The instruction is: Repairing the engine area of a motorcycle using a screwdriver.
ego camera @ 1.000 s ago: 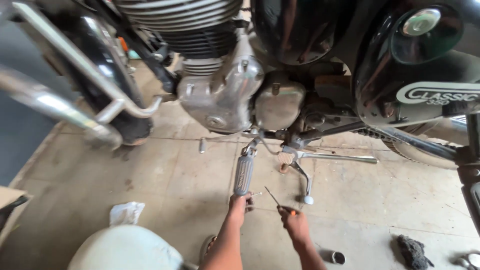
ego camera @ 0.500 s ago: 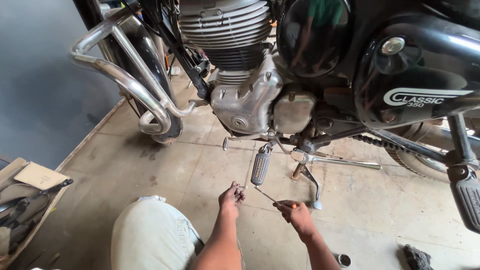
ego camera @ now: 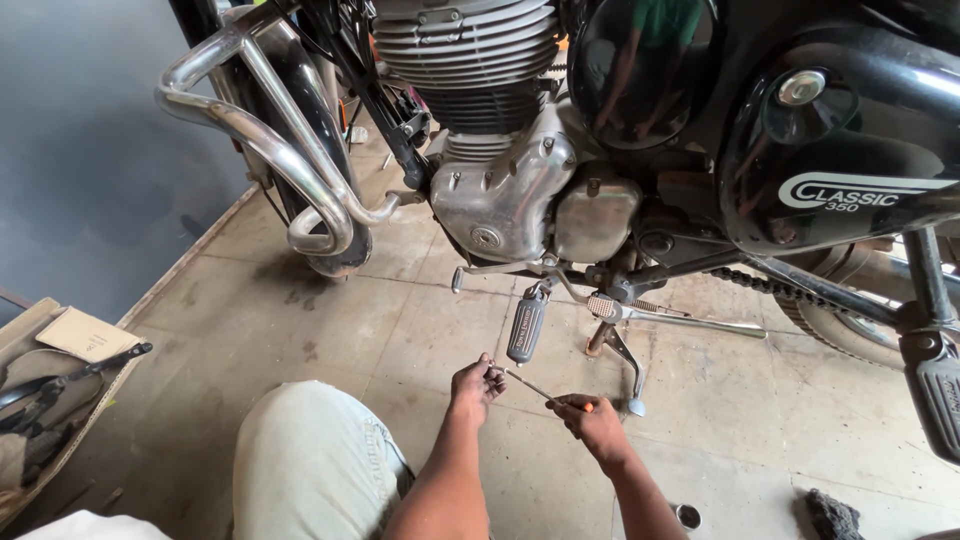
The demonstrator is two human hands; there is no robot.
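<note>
Screwdriver (ego camera: 545, 391), thin steel shaft with orange handle, held low over tiled floor (ego camera: 300, 300): right hand (ego camera: 592, 425) closed on handle, left hand (ego camera: 475, 382) pinching tip. Grey ribbed footpeg (ego camera: 525, 328) just above; chrome centre stand (ego camera: 620, 355) beside; tool box (ego camera: 60, 400) far left. Both hands drawn nearer the knee (ego camera: 310, 450) than earlier.

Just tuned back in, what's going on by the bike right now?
A person crouches on the tiled floor beside a black motorcycle. The right hand grips a screwdriver by its orange handle, and the left hand pinches the tip end of its thin metal shaft. Both hands are low, just below the footpeg and beside the stand, touching neither. A box of tools sits at the left edge, and a small metal cup stands on the floor near the right forearm.
</note>
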